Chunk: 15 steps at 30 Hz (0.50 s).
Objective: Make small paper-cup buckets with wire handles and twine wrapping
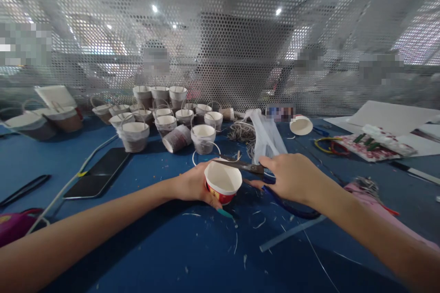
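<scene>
My left hand is wrapped round a paper cup with a white inside and a red printed outside, held tilted just above the blue table. My right hand grips blue-handled scissors; their blades reach left across the cup's rim. Paper slivers lie scattered on the table below both hands.
Behind the hands stands a cluster of small cup baskets with handles. A black phone with a white cable lies at the left. Twine, a plastic bag, a loose cup, rubber bands and white sheets lie at the right. A perforated metal screen closes the back.
</scene>
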Motion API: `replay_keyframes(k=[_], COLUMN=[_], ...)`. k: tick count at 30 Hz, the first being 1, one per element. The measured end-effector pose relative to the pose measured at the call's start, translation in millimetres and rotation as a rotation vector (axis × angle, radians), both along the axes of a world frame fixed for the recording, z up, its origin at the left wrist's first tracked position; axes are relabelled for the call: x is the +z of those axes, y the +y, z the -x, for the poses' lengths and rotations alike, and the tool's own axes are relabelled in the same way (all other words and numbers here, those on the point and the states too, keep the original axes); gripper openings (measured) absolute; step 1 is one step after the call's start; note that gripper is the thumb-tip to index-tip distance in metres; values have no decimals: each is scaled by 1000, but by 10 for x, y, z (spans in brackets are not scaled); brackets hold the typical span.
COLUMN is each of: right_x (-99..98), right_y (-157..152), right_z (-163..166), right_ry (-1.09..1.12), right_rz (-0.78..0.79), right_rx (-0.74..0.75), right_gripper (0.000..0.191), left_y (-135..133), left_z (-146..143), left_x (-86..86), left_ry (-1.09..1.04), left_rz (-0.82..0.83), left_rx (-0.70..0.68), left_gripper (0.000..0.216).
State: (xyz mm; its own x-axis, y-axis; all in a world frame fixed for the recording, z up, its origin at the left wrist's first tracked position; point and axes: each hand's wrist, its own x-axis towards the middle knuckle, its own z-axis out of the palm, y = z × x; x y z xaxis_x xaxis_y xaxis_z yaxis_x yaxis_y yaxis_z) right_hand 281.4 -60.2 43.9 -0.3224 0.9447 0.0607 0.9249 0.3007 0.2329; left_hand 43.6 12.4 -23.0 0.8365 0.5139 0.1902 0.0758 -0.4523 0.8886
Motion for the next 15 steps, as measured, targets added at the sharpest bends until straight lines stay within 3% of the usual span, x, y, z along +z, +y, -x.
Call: replay_keyframes(k=[9,15], right_x=[-22,-27], right_y=[29,65], right_z=[-6,-119], right_ry=[-90,-57], right_rz=[15,-54], right_rx=[-1,-61], right_gripper=[59,44], left_y=[6,-4], left_z=[2,-1], left_x=[-26,-15], left_ry=[-29,-72], left_rz=[34,142], left_rx=[4,-13], left_gripper=[77,82])
